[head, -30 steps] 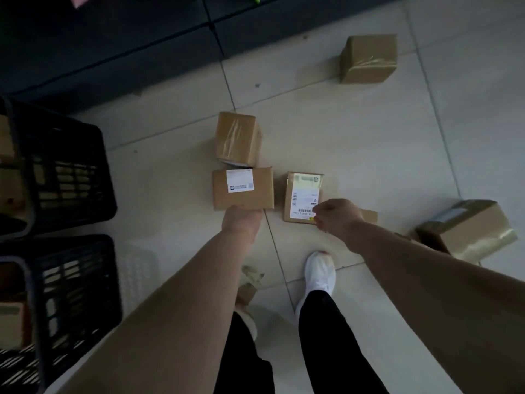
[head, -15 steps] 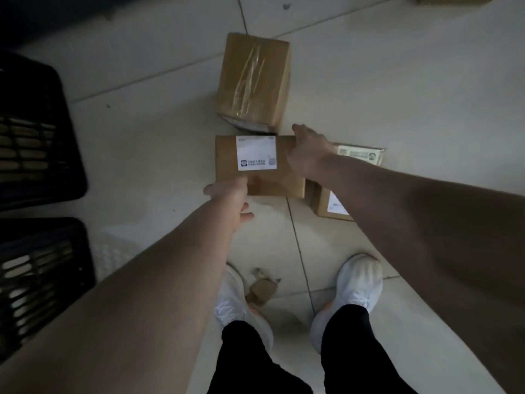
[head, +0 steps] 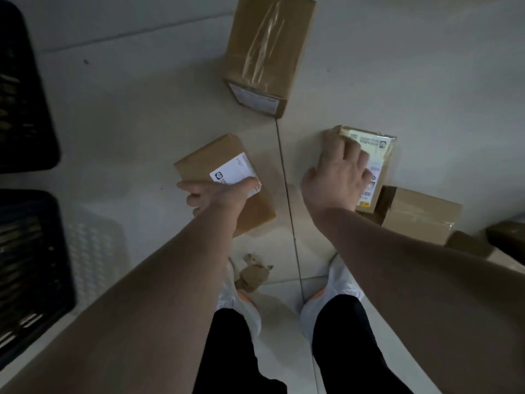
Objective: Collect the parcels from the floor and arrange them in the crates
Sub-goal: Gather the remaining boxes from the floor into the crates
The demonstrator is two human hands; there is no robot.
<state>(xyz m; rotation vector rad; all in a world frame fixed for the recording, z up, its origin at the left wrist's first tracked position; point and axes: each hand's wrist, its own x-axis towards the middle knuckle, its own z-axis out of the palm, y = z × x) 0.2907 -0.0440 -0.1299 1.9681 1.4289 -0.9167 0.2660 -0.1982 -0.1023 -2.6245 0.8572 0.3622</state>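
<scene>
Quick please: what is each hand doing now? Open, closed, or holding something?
Left hand: grips the small-label box.
Right hand: grips the large-label box from above.

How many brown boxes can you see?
5: the tall box at the top; the white-label box in the left hand; the yellow-label box under the right hand; a plain box beside it; a dark box cut off at the right edge. More may lie unseen.

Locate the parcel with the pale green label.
The green-label parcel sits right of centre in the head view, gripped by the right hand, with a plain brown box beside its near-right corner.
</scene>
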